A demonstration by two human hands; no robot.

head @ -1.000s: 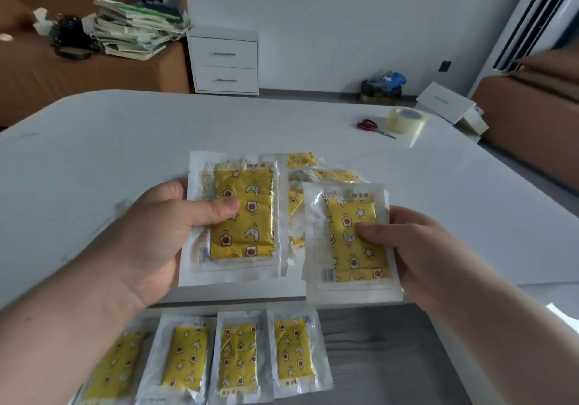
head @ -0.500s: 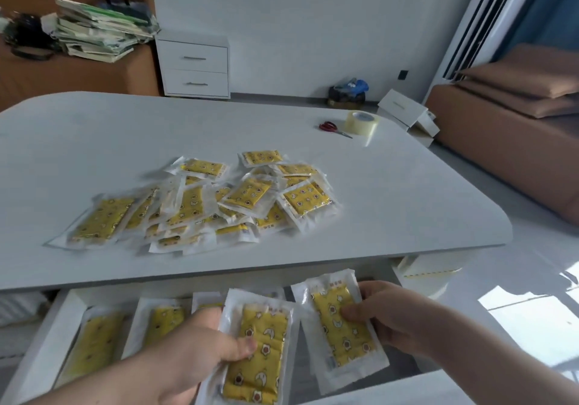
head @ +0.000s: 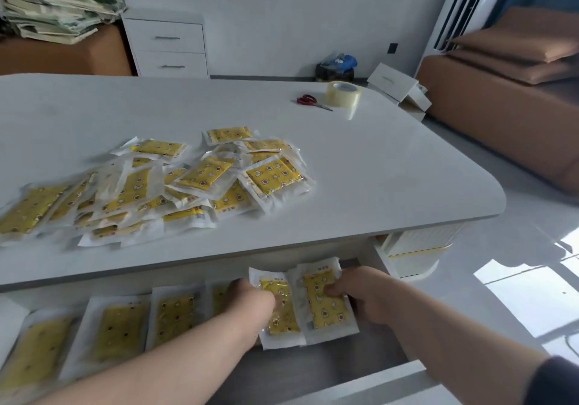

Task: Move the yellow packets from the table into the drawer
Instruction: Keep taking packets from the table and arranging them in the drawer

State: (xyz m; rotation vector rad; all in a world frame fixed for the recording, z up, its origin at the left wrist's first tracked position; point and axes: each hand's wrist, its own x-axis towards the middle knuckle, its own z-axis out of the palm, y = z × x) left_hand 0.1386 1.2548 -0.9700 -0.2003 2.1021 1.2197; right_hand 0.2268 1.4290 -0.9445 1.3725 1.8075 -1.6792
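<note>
Head camera looks forward and down, close over the table (head: 376, 166).

pile of packets (head: 188, 182): desk (head: 376, 166), near left | scissors (head: 308, 100) left of tape roll (head: 343, 94): desk, far right | row of packets (head: 119, 332): in drawer (head: 329, 368), below desk's near edge

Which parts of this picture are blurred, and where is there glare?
Head view: motion blur smears the heap of packets on the table, most at its left end; the drawer packets look soft and dim; the left hand, gripping the left packet, and the right hand, gripping the right packet, are slightly blurred; sun glares on the floor at right.
</note>
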